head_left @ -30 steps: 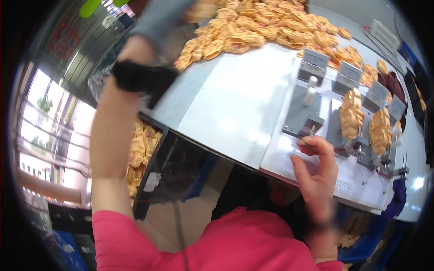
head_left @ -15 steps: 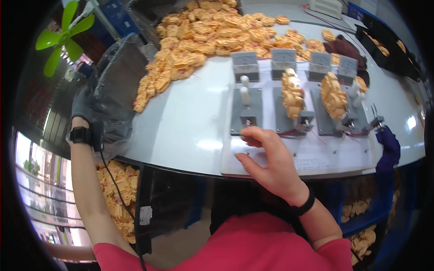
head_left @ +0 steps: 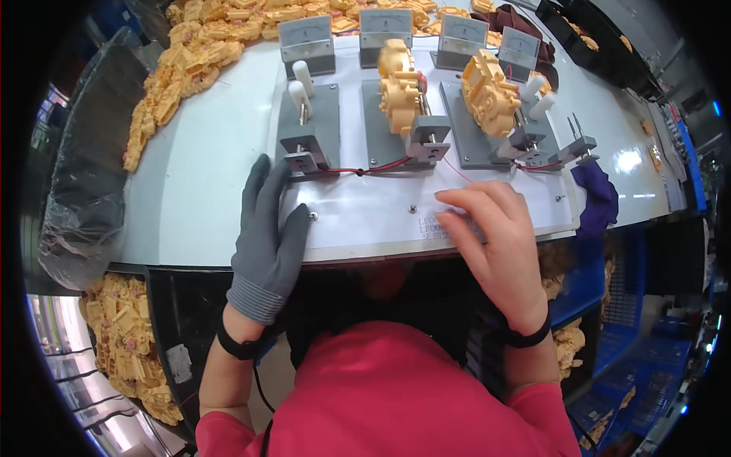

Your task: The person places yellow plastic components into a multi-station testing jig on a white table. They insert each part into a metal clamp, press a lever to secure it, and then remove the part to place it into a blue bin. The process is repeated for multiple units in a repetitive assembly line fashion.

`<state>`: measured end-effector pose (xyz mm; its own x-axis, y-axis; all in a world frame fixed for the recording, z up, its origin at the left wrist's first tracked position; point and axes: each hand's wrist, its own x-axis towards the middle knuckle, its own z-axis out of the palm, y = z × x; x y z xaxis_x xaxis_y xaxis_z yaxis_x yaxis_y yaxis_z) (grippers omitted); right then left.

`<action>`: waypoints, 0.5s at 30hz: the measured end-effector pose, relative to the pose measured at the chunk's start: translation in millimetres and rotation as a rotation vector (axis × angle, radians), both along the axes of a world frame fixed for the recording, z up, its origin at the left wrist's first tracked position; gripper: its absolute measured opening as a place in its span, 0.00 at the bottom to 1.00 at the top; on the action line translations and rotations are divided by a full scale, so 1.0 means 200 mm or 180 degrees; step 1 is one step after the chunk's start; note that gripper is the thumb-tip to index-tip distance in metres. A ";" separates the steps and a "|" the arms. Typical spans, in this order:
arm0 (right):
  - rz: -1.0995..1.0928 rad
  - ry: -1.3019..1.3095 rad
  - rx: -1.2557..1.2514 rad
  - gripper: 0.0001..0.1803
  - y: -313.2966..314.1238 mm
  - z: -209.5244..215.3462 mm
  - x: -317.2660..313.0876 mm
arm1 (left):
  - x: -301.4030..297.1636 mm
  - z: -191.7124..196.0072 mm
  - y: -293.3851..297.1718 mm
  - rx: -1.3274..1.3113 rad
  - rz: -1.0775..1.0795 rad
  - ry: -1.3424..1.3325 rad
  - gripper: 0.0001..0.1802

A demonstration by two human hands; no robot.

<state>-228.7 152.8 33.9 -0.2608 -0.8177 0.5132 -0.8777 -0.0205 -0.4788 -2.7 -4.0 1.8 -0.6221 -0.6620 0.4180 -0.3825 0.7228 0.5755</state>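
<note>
My left hand (head_left: pixel 268 240), in a grey glove, is open, with its fingertips by the front bracket (head_left: pixel 303 158) of the left test fixture. Two white pegs stand on that fixture's grey plate (head_left: pixel 324 114), with no yellow part on it. My bare right hand (head_left: pixel 499 247) hovers over the board's front part, thumb and forefinger apart. A thin red wire (head_left: pixel 457 169) runs toward its fingers. One yellow plastic gearbox (head_left: pixel 400 95) sits upright on the middle fixture. Another yellow gearbox (head_left: pixel 489 95) sits tilted on the right fixture.
Analog panel meters (head_left: pixel 307 44) stand in a row behind the fixtures. Yellow gearboxes (head_left: pixel 183 68) are heaped at the back left, beside a plastic-lined bin (head_left: pixel 87 152). A purple cloth (head_left: pixel 596 198) hangs at the right table edge. A black tray (head_left: pixel 598 42) lies at the back right.
My left hand has come from the bin at the left to the left fixture. My right hand has moved away from that fixture toward the right. The view has shifted too.
</note>
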 end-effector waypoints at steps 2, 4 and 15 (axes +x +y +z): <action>0.0149 0.0150 -0.0028 0.09 -0.04 -0.02 0.02 | 0.01 0.01 0.02 0.0059 0.0181 -0.0108 0.28; 0.0218 0.0192 -0.0076 0.07 -0.09 -0.04 0.03 | 0.00 0.00 0.03 0.0108 0.0286 -0.0111 0.29; 0.0259 -0.0116 -0.0057 0.07 -0.14 -0.08 0.02 | 0.00 0.00 0.06 0.0634 0.0563 -0.0102 0.27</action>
<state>-224.1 124.8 18.7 -0.2128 -0.8276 0.5193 -0.8547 -0.0999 -0.5094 -2.9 7.5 1.4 -0.5003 -0.8288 0.2505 -0.5131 0.5169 0.6852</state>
